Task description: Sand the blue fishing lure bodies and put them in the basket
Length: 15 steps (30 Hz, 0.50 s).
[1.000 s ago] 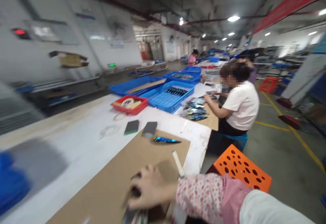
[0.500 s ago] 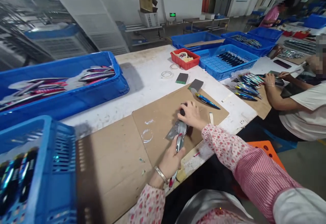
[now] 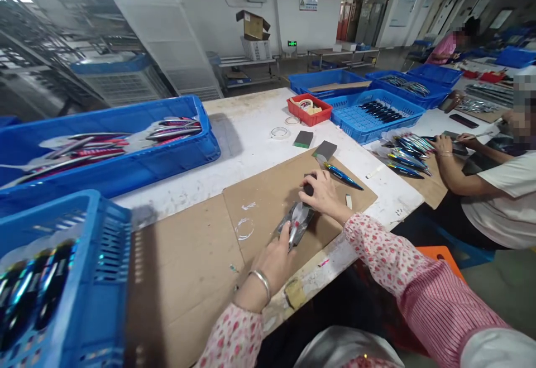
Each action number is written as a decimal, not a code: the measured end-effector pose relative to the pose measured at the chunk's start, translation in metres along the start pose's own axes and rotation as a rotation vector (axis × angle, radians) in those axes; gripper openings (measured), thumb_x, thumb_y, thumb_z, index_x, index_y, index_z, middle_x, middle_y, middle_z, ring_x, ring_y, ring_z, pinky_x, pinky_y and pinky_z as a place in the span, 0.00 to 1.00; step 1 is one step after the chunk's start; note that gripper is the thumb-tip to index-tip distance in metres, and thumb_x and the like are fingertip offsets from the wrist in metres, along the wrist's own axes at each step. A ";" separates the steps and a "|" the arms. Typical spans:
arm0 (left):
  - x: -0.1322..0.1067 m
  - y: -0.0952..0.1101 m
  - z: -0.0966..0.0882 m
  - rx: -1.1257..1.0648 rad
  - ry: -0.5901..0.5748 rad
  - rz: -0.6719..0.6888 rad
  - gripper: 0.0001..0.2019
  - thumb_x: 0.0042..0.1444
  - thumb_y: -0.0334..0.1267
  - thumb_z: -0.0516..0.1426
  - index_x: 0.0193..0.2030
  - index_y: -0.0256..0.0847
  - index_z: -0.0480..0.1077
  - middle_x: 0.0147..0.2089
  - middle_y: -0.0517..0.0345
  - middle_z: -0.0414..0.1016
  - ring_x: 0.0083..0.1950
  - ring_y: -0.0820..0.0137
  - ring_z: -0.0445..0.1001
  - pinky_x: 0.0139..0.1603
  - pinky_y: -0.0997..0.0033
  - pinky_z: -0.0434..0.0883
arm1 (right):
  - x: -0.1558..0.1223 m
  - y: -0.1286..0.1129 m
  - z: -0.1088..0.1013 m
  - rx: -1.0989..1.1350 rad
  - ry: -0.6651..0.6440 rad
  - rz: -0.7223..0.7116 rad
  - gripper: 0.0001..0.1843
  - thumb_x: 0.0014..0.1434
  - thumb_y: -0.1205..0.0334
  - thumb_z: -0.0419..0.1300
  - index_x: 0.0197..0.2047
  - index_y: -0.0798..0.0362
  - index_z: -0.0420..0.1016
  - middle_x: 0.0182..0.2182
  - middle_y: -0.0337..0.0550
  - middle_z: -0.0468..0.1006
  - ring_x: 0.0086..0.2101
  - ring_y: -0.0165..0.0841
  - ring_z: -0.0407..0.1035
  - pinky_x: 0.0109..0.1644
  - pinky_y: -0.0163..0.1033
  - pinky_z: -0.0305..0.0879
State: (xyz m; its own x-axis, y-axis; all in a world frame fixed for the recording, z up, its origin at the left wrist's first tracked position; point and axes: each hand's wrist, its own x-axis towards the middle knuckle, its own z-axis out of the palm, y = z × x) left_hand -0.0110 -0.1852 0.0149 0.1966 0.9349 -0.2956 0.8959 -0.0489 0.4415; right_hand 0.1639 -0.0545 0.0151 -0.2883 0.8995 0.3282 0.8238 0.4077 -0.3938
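Note:
My left hand (image 3: 274,262), with a bangle at the wrist, is closed around a silvery fishing lure (image 3: 293,234) with a red mark. The lure's clear lip (image 3: 297,211) points away from me, and most of its body is hidden under my fingers. It lies over a dark flat sheet (image 3: 307,224) on the cardboard. Curled over a dark block (image 3: 309,186), my right hand (image 3: 324,194) grips it just beyond the lip. Whether the block touches the lip I cannot tell. A blue lure (image 3: 344,176) lies beyond my right hand.
Two grey sanding blocks (image 3: 325,149) and tape rolls (image 3: 279,133) lie farther back. A long blue bin (image 3: 167,158) of lures and a blue basket (image 3: 103,267) stand left. The red tray (image 3: 320,116) is behind. On the right, a co-worker's hand (image 3: 443,146) is near more lures.
My left hand has turned and lowered the lure, hiding its tail, which showed below my hand before. My right hand stays closed on the block. The view has tilted up slightly.

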 end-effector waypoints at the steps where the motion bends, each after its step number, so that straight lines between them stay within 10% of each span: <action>1: 0.003 0.001 -0.002 0.077 -0.017 -0.022 0.32 0.60 0.35 0.49 0.71 0.33 0.46 0.50 0.39 0.75 0.48 0.55 0.76 0.46 0.62 0.69 | -0.003 -0.002 0.002 -0.020 0.005 0.026 0.12 0.58 0.55 0.61 0.44 0.48 0.75 0.51 0.47 0.64 0.53 0.44 0.54 0.53 0.47 0.59; 8: 0.015 0.003 -0.004 0.100 -0.112 -0.041 0.34 0.58 0.31 0.50 0.71 0.33 0.43 0.56 0.33 0.71 0.50 0.56 0.76 0.49 0.60 0.70 | -0.037 -0.025 0.023 0.016 0.011 0.082 0.11 0.59 0.54 0.59 0.44 0.47 0.74 0.53 0.47 0.63 0.52 0.45 0.55 0.52 0.48 0.59; 15: 0.007 0.006 -0.015 0.206 -0.115 -0.018 0.32 0.59 0.31 0.50 0.70 0.30 0.46 0.55 0.33 0.72 0.51 0.53 0.76 0.49 0.60 0.70 | -0.001 0.000 0.003 0.021 0.123 0.082 0.10 0.56 0.58 0.61 0.42 0.49 0.76 0.52 0.48 0.64 0.53 0.45 0.54 0.55 0.48 0.57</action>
State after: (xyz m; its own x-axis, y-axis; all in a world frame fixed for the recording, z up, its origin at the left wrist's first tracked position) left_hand -0.0104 -0.1741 0.0279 0.2131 0.8907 -0.4016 0.9598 -0.1138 0.2567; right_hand 0.1629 -0.0545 0.0121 -0.1573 0.9043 0.3968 0.8312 0.3382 -0.4412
